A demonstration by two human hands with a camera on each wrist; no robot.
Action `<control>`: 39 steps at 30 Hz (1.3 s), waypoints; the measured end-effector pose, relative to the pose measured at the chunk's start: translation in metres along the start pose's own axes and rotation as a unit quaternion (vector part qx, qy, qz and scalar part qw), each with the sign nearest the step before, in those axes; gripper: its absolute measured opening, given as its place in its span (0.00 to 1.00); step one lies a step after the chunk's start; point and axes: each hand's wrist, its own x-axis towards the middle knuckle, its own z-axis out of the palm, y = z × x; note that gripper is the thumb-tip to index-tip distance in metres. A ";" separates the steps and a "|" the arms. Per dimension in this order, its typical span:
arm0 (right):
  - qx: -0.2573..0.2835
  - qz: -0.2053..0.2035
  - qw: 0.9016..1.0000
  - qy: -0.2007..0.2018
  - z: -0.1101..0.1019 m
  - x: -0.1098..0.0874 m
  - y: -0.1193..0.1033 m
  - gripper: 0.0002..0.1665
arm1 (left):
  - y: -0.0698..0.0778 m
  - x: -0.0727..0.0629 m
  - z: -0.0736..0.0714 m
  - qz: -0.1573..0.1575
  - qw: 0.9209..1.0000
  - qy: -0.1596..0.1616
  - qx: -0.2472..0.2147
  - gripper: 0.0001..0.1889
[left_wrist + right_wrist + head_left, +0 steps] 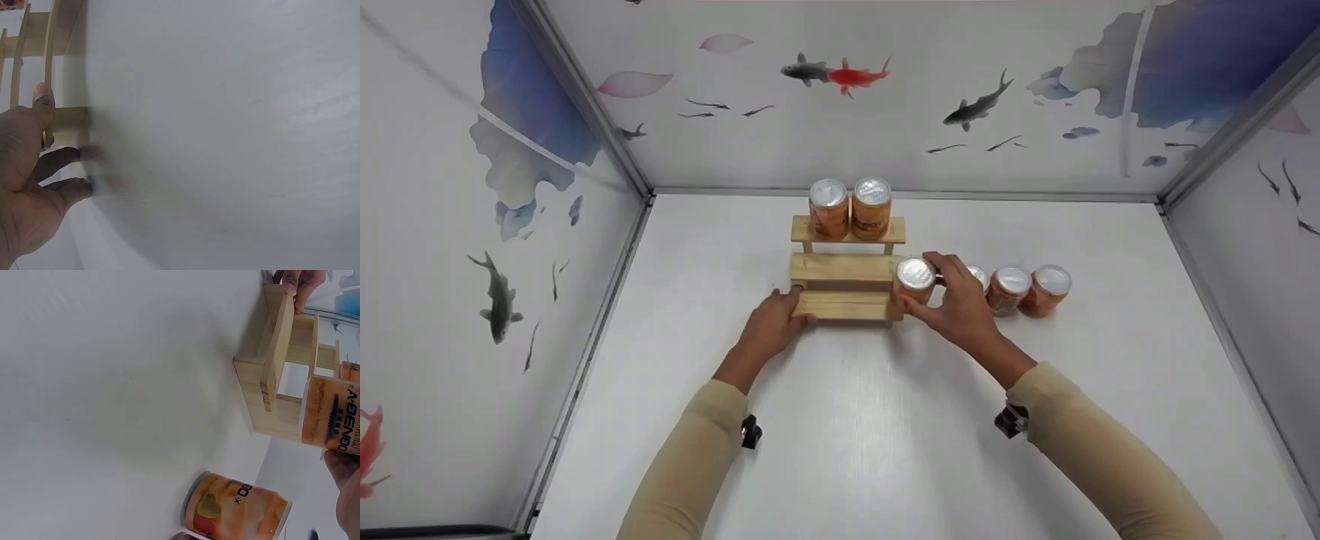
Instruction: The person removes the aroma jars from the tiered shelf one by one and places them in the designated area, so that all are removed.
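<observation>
Orange-labelled and silver-topped, the held can (915, 283) is at the right end of the three-tier wooden rack (844, 265), overlapping its middle and lowest shelves in the head view; whether its base touches a board cannot be told. The right hand (960, 304) pinches it upright, thumb on the near side and fingers on the far side, a hold that probably keeps lid and base free. The left hand (771, 322) pinches the left end of the lowest shelf, its thumb on the near board, likely so that the light frame does not slide.

The can is a short cylinder with a shiny flat lid; dark lettering like "A-BENBO" runs round its label in the right wrist view. The rack is pale, bare, grained wood, its shelves stepping up towards the far side.

On the top shelf, a left can (829, 212) and a right can (871, 212) stand upright, close together. Right of the right hand, a partly hidden can (979, 275), a middle can (1009, 291) and an end can (1045, 292) form a row on the white table (840, 427), perhaps lined up for easy reach. Beyond rises the fish-painted far wall (900, 142).
</observation>
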 end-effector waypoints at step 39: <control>0.003 0.029 0.999 -0.017 -0.027 -0.070 0.045 0.48 | -0.001 0.000 0.002 -0.014 1.000 -0.006 -0.019 0.42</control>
